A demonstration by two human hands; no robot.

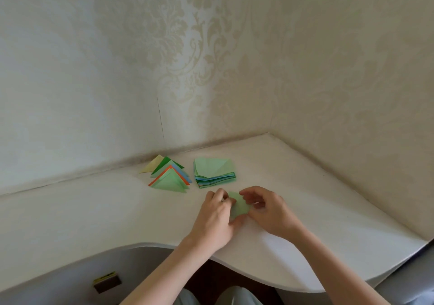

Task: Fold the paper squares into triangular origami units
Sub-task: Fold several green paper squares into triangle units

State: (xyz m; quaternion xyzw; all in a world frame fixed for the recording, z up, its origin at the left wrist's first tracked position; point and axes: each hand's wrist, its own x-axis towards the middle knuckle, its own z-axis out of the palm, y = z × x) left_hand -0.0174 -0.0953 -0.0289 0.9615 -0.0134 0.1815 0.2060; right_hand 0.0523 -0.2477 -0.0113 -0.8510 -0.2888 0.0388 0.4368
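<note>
Both hands are curled on one pale green sheet held low over the tabletop: the left hand pinches its left edge, the right hand its right. For a clean fold, corners are probably best matched before the crease is pressed, since thin paper slips and springs back. Behind lie a neat stack of flat squares, matte green and blue, and, left of it, a fanned pile of sharp-creased triangles, one orange-edged.
</note>
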